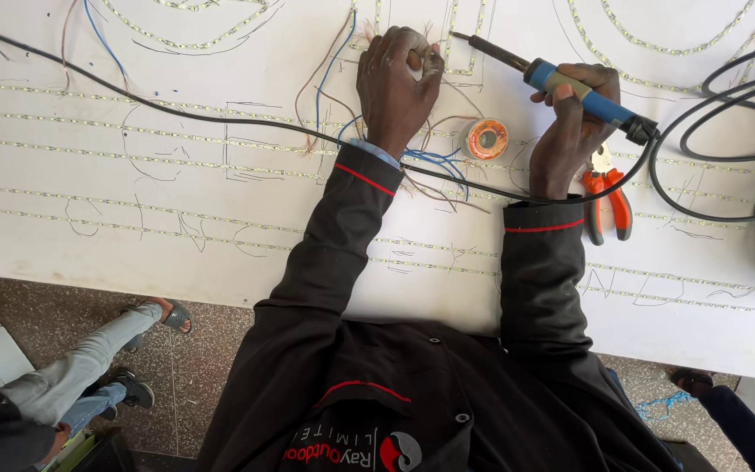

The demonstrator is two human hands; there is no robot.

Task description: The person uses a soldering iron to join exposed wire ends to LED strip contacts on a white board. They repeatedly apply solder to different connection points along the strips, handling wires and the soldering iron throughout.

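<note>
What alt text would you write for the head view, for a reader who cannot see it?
A person's right hand holds a blue-handled soldering iron over a white board lined with thin strips of small lights, while the left hand pinches thin wires against the board. An orange solder spool and orange-handled pliers lie between and beside the hands.

hands: 2 (399,83) (570,131) | soldering iron: 1 (561,83) | solder spool: 1 (487,138) | orange-handled pliers: 1 (609,197)

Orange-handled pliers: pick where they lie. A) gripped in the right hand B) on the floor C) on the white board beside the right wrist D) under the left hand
C: the orange-handled pliers lie on the white board beside the right hand, which grips the soldering iron.
</note>
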